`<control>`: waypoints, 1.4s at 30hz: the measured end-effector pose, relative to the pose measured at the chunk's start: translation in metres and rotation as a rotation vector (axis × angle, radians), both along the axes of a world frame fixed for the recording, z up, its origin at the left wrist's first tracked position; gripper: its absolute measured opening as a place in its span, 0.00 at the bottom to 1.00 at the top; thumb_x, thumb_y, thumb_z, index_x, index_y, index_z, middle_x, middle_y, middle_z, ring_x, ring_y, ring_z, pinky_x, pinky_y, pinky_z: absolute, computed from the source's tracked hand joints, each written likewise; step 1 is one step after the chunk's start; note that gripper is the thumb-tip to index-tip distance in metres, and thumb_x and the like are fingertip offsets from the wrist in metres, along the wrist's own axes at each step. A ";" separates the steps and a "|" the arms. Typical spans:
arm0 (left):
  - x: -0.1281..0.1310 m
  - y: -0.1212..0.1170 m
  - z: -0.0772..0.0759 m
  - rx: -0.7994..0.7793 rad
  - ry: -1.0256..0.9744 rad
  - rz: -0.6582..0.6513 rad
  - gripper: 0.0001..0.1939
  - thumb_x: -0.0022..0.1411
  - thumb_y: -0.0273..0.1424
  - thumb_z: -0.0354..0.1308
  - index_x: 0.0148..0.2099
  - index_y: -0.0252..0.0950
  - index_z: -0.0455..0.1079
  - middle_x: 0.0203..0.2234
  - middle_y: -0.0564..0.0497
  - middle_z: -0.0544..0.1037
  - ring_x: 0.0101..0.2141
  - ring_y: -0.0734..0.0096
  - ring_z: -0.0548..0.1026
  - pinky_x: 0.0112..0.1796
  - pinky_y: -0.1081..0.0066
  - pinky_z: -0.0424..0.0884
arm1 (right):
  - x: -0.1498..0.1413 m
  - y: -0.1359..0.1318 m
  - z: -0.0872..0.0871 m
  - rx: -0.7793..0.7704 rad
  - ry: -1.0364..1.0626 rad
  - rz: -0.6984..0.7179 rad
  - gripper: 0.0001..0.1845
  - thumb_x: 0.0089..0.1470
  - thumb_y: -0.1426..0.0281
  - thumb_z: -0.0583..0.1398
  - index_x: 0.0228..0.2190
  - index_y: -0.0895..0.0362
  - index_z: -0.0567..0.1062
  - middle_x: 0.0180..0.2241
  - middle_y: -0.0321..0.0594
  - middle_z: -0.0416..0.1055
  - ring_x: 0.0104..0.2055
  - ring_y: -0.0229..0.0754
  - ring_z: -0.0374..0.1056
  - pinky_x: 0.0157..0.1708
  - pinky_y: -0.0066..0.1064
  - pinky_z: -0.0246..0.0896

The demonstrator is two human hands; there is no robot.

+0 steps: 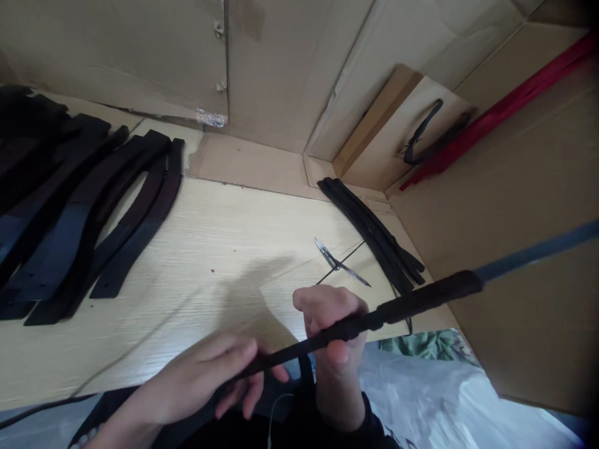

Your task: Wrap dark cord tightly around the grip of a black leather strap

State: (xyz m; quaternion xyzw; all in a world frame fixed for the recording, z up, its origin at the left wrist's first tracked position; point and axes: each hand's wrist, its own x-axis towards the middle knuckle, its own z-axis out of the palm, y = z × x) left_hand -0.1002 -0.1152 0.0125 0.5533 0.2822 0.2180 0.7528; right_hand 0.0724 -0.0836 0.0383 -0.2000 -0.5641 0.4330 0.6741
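Note:
My left hand and my right hand both grip a long black strap that is thickly wrapped along its middle. Its far end runs off to the upper right as a flat blue-grey band. Its thin end passes through the fingers of my left hand. Beyond my right hand, slim metal scissors lie on the pale wood-grain table. A bundle of narrow black strips lies just past them.
Several long black and blue-grey curved strips lie at the table's left side. Cardboard walls surround the table at the back and right. A red strip and a black-handled cardboard panel stand at the back right. A white plastic bag lies below the front edge.

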 end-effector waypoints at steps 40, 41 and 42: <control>0.011 -0.007 0.005 0.868 0.376 0.507 0.11 0.66 0.39 0.48 0.46 0.41 0.65 0.34 0.51 0.79 0.33 0.64 0.78 0.33 0.67 0.73 | 0.003 -0.008 0.001 -0.303 -0.213 -0.113 0.21 0.40 0.53 0.68 0.25 0.53 0.67 0.20 0.29 0.57 0.20 0.32 0.51 0.17 0.24 0.46; 0.013 -0.008 0.002 0.890 0.365 0.554 0.11 0.66 0.38 0.48 0.47 0.41 0.64 0.35 0.50 0.78 0.35 0.63 0.77 0.35 0.66 0.73 | 0.003 -0.009 0.001 -0.298 -0.231 -0.112 0.18 0.43 0.56 0.67 0.26 0.53 0.67 0.21 0.29 0.58 0.21 0.32 0.53 0.17 0.24 0.48; 0.014 -0.008 -0.002 0.900 0.356 0.581 0.10 0.66 0.36 0.48 0.47 0.41 0.64 0.35 0.50 0.78 0.35 0.63 0.77 0.35 0.66 0.73 | 0.003 -0.010 0.002 -0.290 -0.235 -0.107 0.14 0.46 0.59 0.66 0.27 0.53 0.68 0.22 0.29 0.60 0.22 0.32 0.54 0.18 0.24 0.50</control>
